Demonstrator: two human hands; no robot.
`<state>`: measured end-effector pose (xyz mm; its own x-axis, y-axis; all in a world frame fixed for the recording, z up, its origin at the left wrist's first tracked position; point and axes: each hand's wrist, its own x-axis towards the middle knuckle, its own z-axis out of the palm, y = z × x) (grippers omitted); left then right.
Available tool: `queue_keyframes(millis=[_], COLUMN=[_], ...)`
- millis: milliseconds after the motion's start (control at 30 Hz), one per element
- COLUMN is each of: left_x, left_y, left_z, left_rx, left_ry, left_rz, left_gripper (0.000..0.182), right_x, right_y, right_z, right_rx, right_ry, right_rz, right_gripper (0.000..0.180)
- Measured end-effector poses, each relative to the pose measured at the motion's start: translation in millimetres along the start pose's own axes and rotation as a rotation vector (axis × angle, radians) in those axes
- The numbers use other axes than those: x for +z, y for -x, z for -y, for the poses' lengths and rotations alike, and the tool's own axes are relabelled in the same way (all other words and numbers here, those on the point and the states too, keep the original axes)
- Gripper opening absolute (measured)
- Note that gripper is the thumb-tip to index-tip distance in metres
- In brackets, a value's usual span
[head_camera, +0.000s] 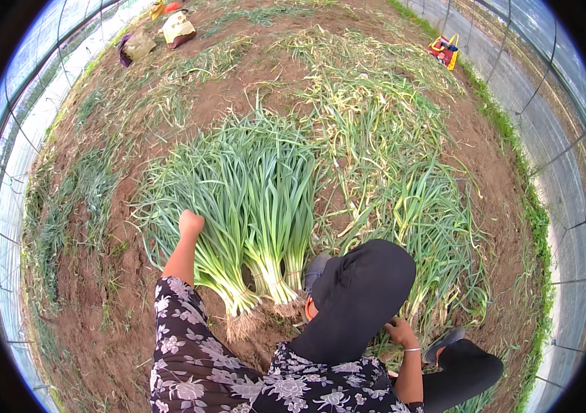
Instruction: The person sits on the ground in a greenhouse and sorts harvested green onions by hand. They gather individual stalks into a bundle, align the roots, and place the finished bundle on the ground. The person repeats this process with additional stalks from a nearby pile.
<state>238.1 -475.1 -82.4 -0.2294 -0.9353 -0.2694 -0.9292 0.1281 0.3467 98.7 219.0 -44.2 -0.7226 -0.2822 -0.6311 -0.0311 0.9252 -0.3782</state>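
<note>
My left hand [191, 224] reaches out over the left side of the bundled green onions [221, 191], its fingers among or behind the leaves, so its grip is hidden. Those bundles lie side by side before me, white stems and roots toward me, tied near the base with thin reddish bands. My right hand [401, 332], with a silver bangle at the wrist, is low beside my right knee. It is at the root end of a loose pile of green onions [429, 248]; the knee partly covers its fingers, and whether they hold a stem cannot be told.
Trimmed leaves [365, 113] litter the soil ahead. Two sacks [178, 29] [138, 45] lie at the far left. A red and yellow bag [443, 51] stands at the far right. Plastic greenhouse walls [556, 155] curve along both sides. My bent knees flank the near ground.
</note>
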Motion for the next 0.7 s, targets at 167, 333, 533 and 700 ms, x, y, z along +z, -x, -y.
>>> queue_keyframes(millis=[167,333,533,700], left_x=[16,29,-9,-51], left_y=[-19,-53,-76,-85], left_z=[7,22,20,8], left_rx=[-0.061,-0.199,-0.374,-0.348], left_ry=[0.016,0.371,1.068,1.205], left_rz=[-0.035,-0.135,-0.029,0.052], left_gripper=[0.034,0.031,0.020,0.019], right_x=[1,2,1,5], right_y=[0,1,1,-1], right_z=[-7,-8,1,2], right_rx=[0.044,0.102,0.107,-0.003], right_ry=[0.061,0.066,0.055,0.070], right_rz=[-0.001,0.039,0.007,-0.018], right_gripper=[0.039,0.037,0.038,0.037])
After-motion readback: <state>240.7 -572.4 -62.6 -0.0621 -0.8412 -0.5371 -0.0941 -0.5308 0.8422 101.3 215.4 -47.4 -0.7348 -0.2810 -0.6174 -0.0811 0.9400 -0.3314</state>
